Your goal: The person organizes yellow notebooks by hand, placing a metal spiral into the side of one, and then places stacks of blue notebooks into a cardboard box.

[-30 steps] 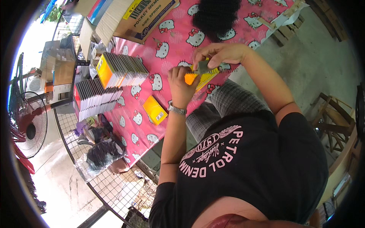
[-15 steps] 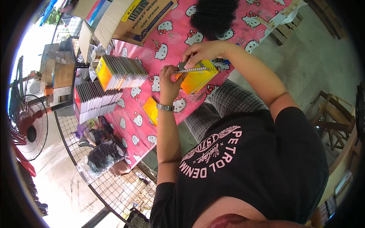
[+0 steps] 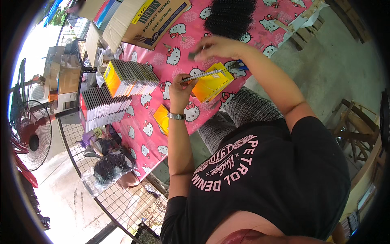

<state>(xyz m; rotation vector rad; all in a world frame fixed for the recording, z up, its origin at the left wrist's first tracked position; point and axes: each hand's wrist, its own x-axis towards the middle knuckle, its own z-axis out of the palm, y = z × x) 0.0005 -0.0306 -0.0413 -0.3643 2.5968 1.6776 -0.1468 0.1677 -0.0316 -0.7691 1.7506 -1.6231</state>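
From where I stand, the spiral notebook [image 3: 203, 75] hangs from the left hand [image 3: 180, 87], thumb and fingers pinched narrow on the near end of its binding. The right hand [image 3: 221, 47] is up beyond it, apart from it, fingers curled about a small dark block [image 3: 192, 56], blurred at the tips. Yellow covers [image 3: 213, 87], punched with holes along one side, lie on the table just under the binding, close to the edge above the person's knees.

A blue-handled tool [image 3: 242, 66] sits at their far corner, partly hidden. Pink tablecloth [image 3: 185, 65] shows between the hands and the cardboard box [image 3: 152, 24], while black coils [image 3: 230, 18] heap up beyond the right hand. To the left stand upright rows of notebooks [image 3: 132, 77], and another yellow notebook [image 3: 161, 118] lies partly behind the left wrist.

The held one is turned edge-on, its pale coil running straight along the top, loose loops poking out past the right end.
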